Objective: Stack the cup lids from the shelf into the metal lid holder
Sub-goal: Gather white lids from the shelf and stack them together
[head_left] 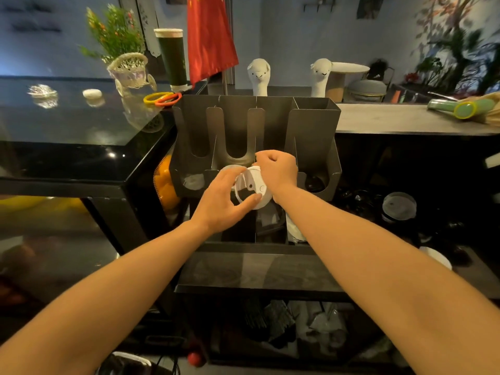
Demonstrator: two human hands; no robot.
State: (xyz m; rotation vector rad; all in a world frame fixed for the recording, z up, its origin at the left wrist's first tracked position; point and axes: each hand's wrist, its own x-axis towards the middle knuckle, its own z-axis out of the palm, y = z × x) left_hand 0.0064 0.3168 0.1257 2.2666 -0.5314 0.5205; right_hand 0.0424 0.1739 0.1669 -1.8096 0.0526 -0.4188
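Both forearms (140,277) meet at the white cup lids (251,188), held on edge just before the metal lid holder (313,125). My left hand (219,207) curls fingers (234,175) and thumb round the rim; my right hand (280,169) pinches the top. Best to square them, then lower gently into the middle slot.

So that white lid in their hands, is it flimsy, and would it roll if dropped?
Probably light: the left hand pinches the white lid between thumb and fingers, and the right hand grips its top edge. Likely thin and a little bendy, as it looks like moulded plastic. Being round, it could roll on its edge if dropped.
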